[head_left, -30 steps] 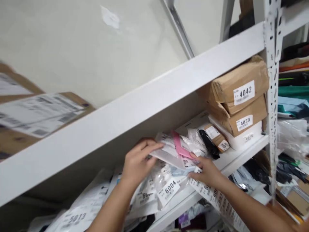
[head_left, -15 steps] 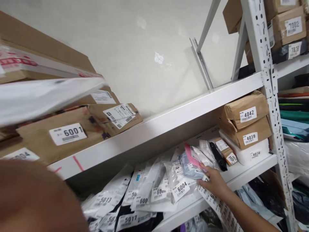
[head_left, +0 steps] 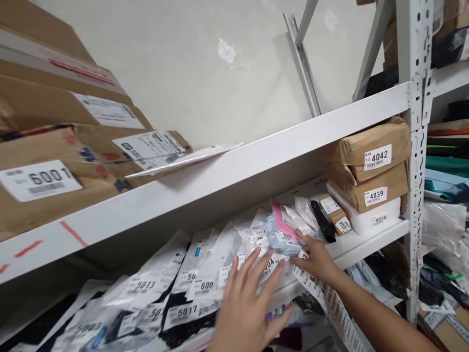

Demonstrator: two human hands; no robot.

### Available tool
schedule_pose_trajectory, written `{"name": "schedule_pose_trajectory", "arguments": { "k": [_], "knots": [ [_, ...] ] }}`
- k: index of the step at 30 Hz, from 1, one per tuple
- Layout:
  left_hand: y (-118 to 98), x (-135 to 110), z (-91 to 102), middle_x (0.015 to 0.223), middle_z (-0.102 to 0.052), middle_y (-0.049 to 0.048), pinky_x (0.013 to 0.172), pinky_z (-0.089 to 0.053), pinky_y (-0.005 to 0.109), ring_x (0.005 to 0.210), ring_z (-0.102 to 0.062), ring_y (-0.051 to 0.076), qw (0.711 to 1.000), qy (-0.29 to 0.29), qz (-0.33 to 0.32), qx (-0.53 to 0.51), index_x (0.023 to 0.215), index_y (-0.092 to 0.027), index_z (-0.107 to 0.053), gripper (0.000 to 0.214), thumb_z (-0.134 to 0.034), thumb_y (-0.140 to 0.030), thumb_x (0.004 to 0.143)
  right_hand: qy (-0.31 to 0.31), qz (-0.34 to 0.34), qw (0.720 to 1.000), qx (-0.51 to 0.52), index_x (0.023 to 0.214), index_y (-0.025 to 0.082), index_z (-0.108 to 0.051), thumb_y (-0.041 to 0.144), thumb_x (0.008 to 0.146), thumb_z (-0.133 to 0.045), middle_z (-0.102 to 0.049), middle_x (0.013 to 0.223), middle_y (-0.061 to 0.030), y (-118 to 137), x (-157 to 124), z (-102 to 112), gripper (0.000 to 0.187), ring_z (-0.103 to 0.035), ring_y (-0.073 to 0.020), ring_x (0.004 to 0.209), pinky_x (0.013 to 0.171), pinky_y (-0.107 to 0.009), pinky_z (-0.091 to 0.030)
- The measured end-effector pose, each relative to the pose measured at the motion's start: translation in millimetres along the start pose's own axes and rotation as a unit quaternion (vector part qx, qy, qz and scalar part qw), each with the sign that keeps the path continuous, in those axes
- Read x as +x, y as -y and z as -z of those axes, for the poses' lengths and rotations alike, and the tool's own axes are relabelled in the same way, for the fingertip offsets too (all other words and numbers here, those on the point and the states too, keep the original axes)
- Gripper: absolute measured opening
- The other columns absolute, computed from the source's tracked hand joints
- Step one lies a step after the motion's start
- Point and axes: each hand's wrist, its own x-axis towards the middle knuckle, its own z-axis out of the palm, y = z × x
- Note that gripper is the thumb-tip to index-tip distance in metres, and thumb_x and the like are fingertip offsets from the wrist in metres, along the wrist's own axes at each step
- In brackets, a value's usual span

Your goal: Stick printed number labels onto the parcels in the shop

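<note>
My left hand (head_left: 247, 305) is open, its fingers spread over the row of plastic mailer bags, in front of the one labelled 6004. It holds nothing. My right hand (head_left: 315, 258) is closed on a long strip of number labels (head_left: 331, 300), which hangs down past the lower shelf. Its fingertips are at the front corner of a pink-and-light-blue package (head_left: 284, 230) with a number label on it; whether they also grip the package I cannot tell. A flat white mailer (head_left: 186, 160) lies on the upper shelf, sticking out over its front edge.
Stacked boxes labelled 4042 (head_left: 381, 154) and 4039 (head_left: 383, 188) stand at the shelf's right end, beside a perforated white upright (head_left: 417, 161). A carton labelled 6001 (head_left: 40, 181) sits on the upper shelf (head_left: 227, 178). Several labelled bags (head_left: 142, 283) lean at the lower left.
The flat white mailer has moved from the upper left onto the upper shelf. My left hand has come into the middle, open. My right hand stays at the pink-and-light-blue package.
</note>
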Motion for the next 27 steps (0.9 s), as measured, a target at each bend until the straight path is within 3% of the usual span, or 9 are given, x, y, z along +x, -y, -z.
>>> {"name": "schedule_pose_trajectory", "arguments": {
  "k": [2,5,8,11,14,16,20,23,27],
  "knots": [
    [-9,-5,-28.8,0.144,-0.052,0.0181,0.098,-0.045,0.066,0.132,-0.046,0.046,0.998,0.023,-0.001,0.066,0.142,-0.027,-0.052,0.065,-0.066,-0.049,0.083,0.006,-0.008,1.0,-0.003,0.14,0.01,-0.05,0.025,0.072,-0.072,-0.04,0.059,0.0095,2,-1,0,0.073,-0.044,-0.0133,0.059,0.06,-0.025,-0.033],
    [12,-4,-53.2,0.145,-0.052,0.0181,0.093,-0.051,0.061,0.131,-0.048,0.045,0.994,0.055,0.02,0.091,0.135,-0.029,-0.058,0.047,-0.063,-0.034,0.088,0.01,-0.02,1.0,-0.006,0.136,0.013,-0.055,0.026,0.072,-0.072,-0.042,0.06,0.0089,3,-1,0,0.067,-0.045,-0.0132,0.06,0.059,-0.025,-0.032],
    [44,8,-49.0,0.134,-0.062,0.0113,0.096,-0.053,0.054,0.124,-0.057,0.034,0.994,0.106,-0.002,-0.005,0.12,-0.03,-0.065,0.029,-0.055,-0.026,0.093,0.018,-0.026,0.999,-0.007,0.139,0.014,-0.052,0.025,0.072,-0.072,-0.043,0.061,0.0087,5,-2,0,0.071,-0.046,-0.0134,0.06,0.059,-0.024,-0.032],
    [56,33,-30.7,0.132,-0.063,0.0093,0.105,-0.043,0.065,0.131,-0.052,0.035,0.989,0.13,0.007,-0.075,0.107,-0.026,-0.064,0.021,-0.054,-0.037,0.092,0.027,-0.026,0.999,-0.008,0.142,0.014,-0.048,0.024,0.071,-0.072,-0.047,0.063,0.0082,8,-2,0,0.076,-0.046,-0.0138,0.061,0.059,-0.024,-0.032],
    [53,72,-22.9,0.141,-0.057,0.0124,0.114,-0.034,0.062,0.141,-0.041,0.03,0.988,0.115,0.009,-0.1,0.125,-0.02,-0.055,0.034,-0.047,-0.026,0.092,0.025,-0.024,0.999,-0.014,0.137,0.013,-0.052,0.026,0.07,-0.074,-0.046,0.061,0.0089,9,-2,3,0.072,-0.044,-0.0129,0.059,0.058,-0.024,-0.03],
    [53,99,-28.8,0.144,-0.054,0.0134,0.116,-0.034,0.057,0.14,-0.044,0.027,0.981,0.159,-0.02,-0.105,0.134,-0.018,-0.051,0.049,-0.044,-0.012,0.086,0.026,-0.014,1.0,0.001,0.133,0.013,-0.056,0.026,0.07,-0.076,-0.042,0.058,0.0103,6,-3,5,0.067,-0.04,-0.0115,0.057,0.057,-0.024,-0.028],
    [65,128,-51.0,0.109,-0.073,0.0079,0.111,-0.04,0.056,0.108,-0.066,0.025,0.953,0.27,-0.083,-0.112,0.102,-0.021,-0.07,0.026,-0.049,-0.013,0.088,0.061,0.017,0.979,0.192,0.13,0.016,-0.054,0.036,0.073,-0.077,-0.039,0.062,0.0104,-4,-7,10,0.064,-0.036,-0.0091,0.056,0.056,-0.023,-0.029],
    [75,124,-59.3,0.095,-0.071,0.0068,0.109,-0.043,0.05,0.102,-0.066,0.023,0.957,0.215,-0.138,-0.138,0.092,-0.02,-0.069,0.022,-0.047,-0.02,0.094,0.061,0.002,0.94,0.335,0.12,0.019,-0.059,0.047,0.071,-0.08,-0.049,0.066,0.008,-2,-10,8,0.061,-0.04,-0.0087,0.056,0.056,-0.022,-0.034],
    [81,107,-57.9,0.083,-0.063,0.0061,0.097,-0.051,0.035,0.111,-0.062,0.021,0.953,0.149,-0.177,-0.194,0.076,-0.02,-0.062,0.032,-0.04,-0.022,0.098,0.048,-0.019,0.91,0.411,0.107,0.02,-0.065,0.053,0.065,-0.082,-0.06,0.073,0.0041,20,-8,-1,0.055,-0.05,-0.0101,0.062,0.062,-0.024,-0.041]
  ]
}}
